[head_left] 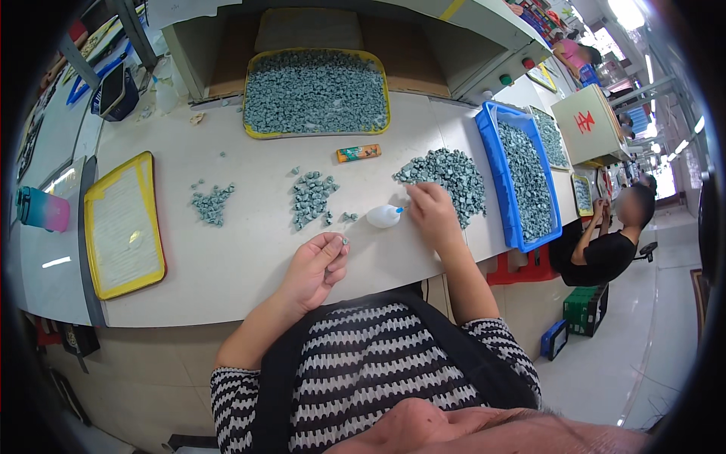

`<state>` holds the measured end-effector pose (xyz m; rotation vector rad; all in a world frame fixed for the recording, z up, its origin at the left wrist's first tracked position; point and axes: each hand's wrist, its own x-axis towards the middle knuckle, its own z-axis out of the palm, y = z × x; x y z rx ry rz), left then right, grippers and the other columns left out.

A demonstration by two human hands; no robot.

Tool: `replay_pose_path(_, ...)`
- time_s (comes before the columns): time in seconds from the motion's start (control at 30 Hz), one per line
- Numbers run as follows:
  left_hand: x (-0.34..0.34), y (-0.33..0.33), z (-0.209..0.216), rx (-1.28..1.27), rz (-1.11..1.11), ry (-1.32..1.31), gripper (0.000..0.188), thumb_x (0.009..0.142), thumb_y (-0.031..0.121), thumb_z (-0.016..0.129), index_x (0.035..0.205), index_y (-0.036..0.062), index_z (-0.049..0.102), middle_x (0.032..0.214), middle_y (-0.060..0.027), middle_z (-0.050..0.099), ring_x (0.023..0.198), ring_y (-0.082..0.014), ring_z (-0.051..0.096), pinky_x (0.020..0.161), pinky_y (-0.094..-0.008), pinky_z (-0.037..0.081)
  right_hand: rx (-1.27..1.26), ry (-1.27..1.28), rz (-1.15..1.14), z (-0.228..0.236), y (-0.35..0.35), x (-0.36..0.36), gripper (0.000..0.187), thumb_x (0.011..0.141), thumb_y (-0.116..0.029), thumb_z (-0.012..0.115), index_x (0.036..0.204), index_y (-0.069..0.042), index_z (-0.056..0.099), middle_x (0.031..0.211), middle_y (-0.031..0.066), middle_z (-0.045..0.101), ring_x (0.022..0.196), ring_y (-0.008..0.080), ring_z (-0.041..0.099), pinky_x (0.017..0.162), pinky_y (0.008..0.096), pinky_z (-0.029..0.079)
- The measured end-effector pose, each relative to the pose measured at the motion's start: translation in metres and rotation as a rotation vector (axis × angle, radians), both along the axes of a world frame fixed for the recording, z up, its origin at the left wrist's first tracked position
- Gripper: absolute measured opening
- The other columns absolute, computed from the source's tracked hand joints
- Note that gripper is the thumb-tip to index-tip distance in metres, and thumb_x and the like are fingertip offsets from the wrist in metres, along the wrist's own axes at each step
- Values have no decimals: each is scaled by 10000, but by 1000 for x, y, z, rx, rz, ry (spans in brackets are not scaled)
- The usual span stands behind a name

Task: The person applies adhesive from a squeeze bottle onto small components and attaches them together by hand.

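Observation:
My left hand (pixel 316 266) is closed in a pinch on a small grey-green stone-like piece (pixel 345 240), held near the table's front edge. My right hand (pixel 433 214) has its fingers drawn together at the near left side of a large loose pile of such pieces (pixel 448 172). Whatever sits between those fingertips is hidden. Beside them lies a white squeeze bottle (pixel 383 217) with a blue tip, its tip close to the right hand. Left of the bottle is a smaller heap of pieces (pixel 311 198), with a few stray ones around it.
A yellow-rimmed tray (pixel 316 136) full of pieces stands at the back. An orange-and-green small box (pixel 358 153) lies before it. Rightward is a blue bin (pixel 557 227) of pieces; leftward, another heap (pixel 212 204), a yellow-edged tray (pixel 125 227) and a tumbler (pixel 43 209). A person (pixel 609 246) sits far right.

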<state>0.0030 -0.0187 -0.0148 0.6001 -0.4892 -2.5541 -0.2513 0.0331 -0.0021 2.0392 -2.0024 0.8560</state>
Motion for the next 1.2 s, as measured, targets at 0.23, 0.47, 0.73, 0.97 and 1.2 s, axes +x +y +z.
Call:
replay_pose_path(0.23,-1,0,4,16,4,5,140,929,166,501,937,27,506,829,-31,487,578,-59,345,457,-173,281,-368,-747,79,17,28,29,280,771,171,490,1014,40,539,870,115,594,726,165,585,648,268,490)
replay_pose_path(0.47,-1,1,2,8,11,9,119,930,146,499,934,30,527,825,-17,507,563,-47,362,444,-173,290,-210,-839,413,25,28,78,296,767,205,482,1005,37,535,942,162,615,773,215,628,675,296,515)
replay_pose_path(0.73,1,4,8,31,15,9,122,927,161,506,934,39,510,825,-19,519,561,-47,372,447,-176,297,-113,-518,351,25,11,86,212,711,30,684,910,-36,658,896,98,644,777,208,634,668,271,526)
replay_pose_path(0.97,2,4,12,39,4,-4,139,928,171,506,923,32,506,822,-19,518,562,-47,372,450,-179,299,-184,-354,451,23,8,88,256,676,32,691,926,6,641,887,111,634,735,219,613,634,289,500)
replay_pose_path(1.2,5,5,9,35,-33,22,170,922,207,515,874,45,495,762,-1,467,578,-50,360,451,-172,288,-182,-223,555,24,7,88,304,674,40,668,969,41,598,929,147,613,726,247,594,614,312,464)
